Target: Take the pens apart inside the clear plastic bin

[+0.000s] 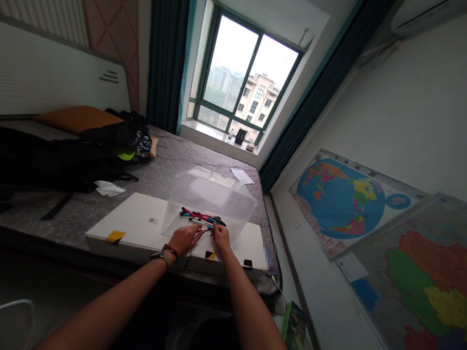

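A clear plastic box (207, 197) stands on a flat white carton (131, 228) that lies on the bed. Several coloured pens (204, 217) lie bunched at the box's near side. My left hand (185, 238), with a watch and red band on the wrist, and my right hand (221, 238) rest on the carton just in front of the pens. Both hands pinch a single pen (205, 226) between their fingertips, one at each end. The fingers of both hands are closed around it.
The bed has a grey mattress (73, 209) with dark clothes and bags (65, 155), an orange pillow (73, 118), crumpled paper (107, 188) and a white sheet (241, 175). A window (244, 85) is behind. World maps (343, 199) hang on the right wall.
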Tool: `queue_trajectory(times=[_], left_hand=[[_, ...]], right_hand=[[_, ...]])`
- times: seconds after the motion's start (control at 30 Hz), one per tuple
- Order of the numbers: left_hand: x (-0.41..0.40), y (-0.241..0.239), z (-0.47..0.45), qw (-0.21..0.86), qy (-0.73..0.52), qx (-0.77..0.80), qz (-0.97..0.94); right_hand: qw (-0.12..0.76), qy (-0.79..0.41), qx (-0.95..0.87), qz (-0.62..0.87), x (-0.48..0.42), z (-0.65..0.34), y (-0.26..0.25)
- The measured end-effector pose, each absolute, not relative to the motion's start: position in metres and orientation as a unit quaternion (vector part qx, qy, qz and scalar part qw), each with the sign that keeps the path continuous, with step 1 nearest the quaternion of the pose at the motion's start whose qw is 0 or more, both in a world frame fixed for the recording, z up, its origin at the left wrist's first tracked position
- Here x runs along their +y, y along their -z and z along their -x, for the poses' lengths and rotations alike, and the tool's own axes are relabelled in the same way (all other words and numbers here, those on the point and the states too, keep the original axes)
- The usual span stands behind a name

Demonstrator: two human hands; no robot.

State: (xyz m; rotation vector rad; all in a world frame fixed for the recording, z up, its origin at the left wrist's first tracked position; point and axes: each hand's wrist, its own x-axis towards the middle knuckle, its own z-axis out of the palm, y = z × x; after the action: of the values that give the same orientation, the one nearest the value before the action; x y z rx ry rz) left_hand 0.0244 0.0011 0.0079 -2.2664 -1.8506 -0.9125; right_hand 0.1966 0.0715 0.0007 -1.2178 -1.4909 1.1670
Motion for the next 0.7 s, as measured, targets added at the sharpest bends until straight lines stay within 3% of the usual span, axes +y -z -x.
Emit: queue_trajectory(times=[0.7], left_hand=[[0.0005,-0.0089,-0.0246,0.042,0.298,-0.61,0.733]], right_hand=[[0.436,-0.456,-0.594,0.5,0.0713,-0.1997,-0.0082]])
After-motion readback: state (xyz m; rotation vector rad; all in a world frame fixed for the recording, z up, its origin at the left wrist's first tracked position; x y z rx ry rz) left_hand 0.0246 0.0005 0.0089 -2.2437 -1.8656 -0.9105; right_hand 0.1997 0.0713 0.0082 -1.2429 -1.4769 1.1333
